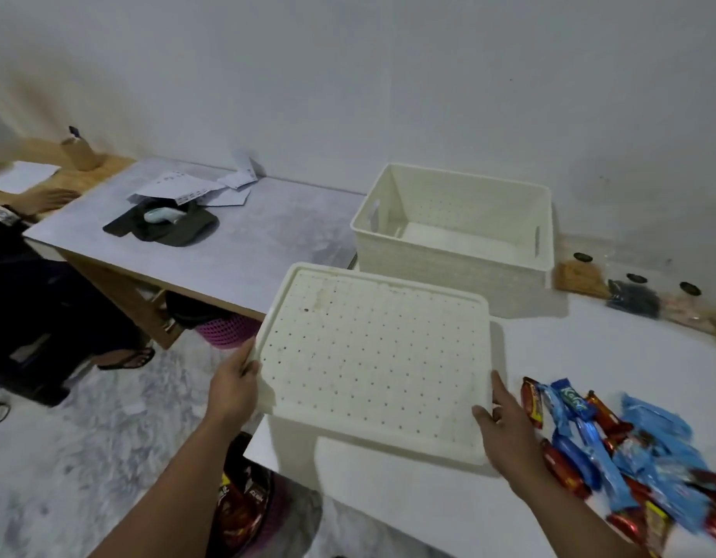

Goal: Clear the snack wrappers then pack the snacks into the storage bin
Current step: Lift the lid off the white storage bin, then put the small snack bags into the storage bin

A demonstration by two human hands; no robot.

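Lid (372, 356): a cream, perforated panel with a raised rim, held flat between both hands above the near edge of the white table (589, 348); its far corner lies near the bin.
Left hand (237, 384): the lid's left edge is gripped, thumb on top, the other fingers curled underneath and hidden.
Right hand (505, 420): the lid's near right corner is gripped, thumb laid on the top face, fingers along and under the right edge.
Bin (455, 223): cream, open-topped, set on the white table against the wall, beyond the lid; nothing is seen inside it.
Snacks (614, 441): a heap of blue and red wrapped bars is spread on the table just right of the right hand, running out of view at the lower right.
Jars (634, 294): clear, dark-lidded, lined along the wall right of the bin.
Grey table (227, 243): to the left, papers (187, 189) and a dark cloth (163, 227) are laid on it.
Bag (243, 505): a dark red packet is seen below the table edge, between the forearms.
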